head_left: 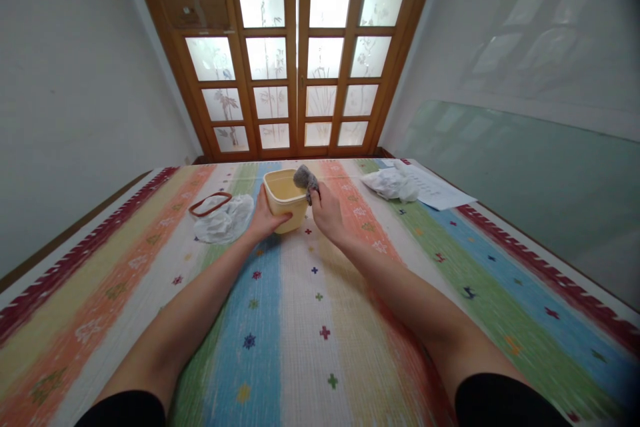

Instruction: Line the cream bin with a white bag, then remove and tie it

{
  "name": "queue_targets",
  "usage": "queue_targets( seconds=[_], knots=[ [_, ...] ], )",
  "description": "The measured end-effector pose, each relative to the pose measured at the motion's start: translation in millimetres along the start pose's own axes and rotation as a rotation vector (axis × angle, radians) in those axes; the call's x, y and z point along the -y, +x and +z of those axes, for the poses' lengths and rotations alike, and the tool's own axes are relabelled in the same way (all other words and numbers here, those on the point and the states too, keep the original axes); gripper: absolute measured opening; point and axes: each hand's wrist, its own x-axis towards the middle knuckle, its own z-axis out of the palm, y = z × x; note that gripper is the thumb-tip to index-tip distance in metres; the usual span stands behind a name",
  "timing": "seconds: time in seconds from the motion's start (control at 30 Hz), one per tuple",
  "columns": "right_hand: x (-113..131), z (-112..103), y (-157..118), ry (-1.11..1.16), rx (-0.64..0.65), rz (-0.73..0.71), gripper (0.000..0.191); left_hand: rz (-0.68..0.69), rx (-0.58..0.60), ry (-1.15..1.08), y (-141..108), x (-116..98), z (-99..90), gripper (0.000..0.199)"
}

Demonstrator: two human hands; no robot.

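Tub (pixel 284 200), pale yellow plastic, on the striped cloth of the worktop (pixel 310 320), clasped at its near wall by the left hand (pixel 264 217). Right hand (pixel 325 208) pinching a grey rag (pixel 305 178) at the rim. Risk, as judged: tub tipping or sliding if pressed sideways, one-handed brace being light. Tub contents unseen; rag's nature uncertain. Left: clear lid with red rim (pixel 211 203) beside crumpled plastic (pixel 225 220). Right: white wad (pixel 393 183) on paper sheet (pixel 440 192).

A single view is given, taken from the head and aimed forward and down along both forearms. The striped cloth (pixel 310 320) is seen from close above (its near part fills the bottom edge), while the wooden doors (pixel 297 53) are faced far ahead.
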Motion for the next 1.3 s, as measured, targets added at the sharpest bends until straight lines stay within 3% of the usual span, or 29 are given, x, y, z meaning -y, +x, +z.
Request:
queue_targets(
  seconds=[0.2, 0.33, 0.5, 0.57, 0.77, 1.07, 1.3],
  knots=[
    [-20, -9, 25, 0.183, -0.006, 0.141, 0.038, 0.024, 0.044, 0.076, -1, -19, -4.3, 0.132],
    [-36, -12, 40, 0.33, -0.038, 0.141, 0.042, 0.116, 0.128, 0.126, 0, -35, -7.5, 0.134],
    [-37, -20, 50, 0.6, -0.018, 0.101, 0.049, 0.237, 0.202, 0.133, 3, -51, -11.9, 0.129],
    [-35, -27, 53, 0.62, 0.008, 0.052, 0.049, 0.265, 0.229, 0.117, 4, -57, -13.6, 0.127],
    [-18, -47, 53, 0.35, 0.14, -0.18, 0.039, 0.342, 0.307, 0.104, 6, -71, -17.0, 0.123],
    [19, -59, 35, 0.196, 0.226, -0.415, 0.017, 0.329, 0.356, 0.16, 7, -74, -13.1, 0.119],
    [32, -65, 28, 0.191, 0.334, -0.674, 0.025, 0.321, 0.348, 0.164, 6, -80, -9.7, 0.104]
  ],
)
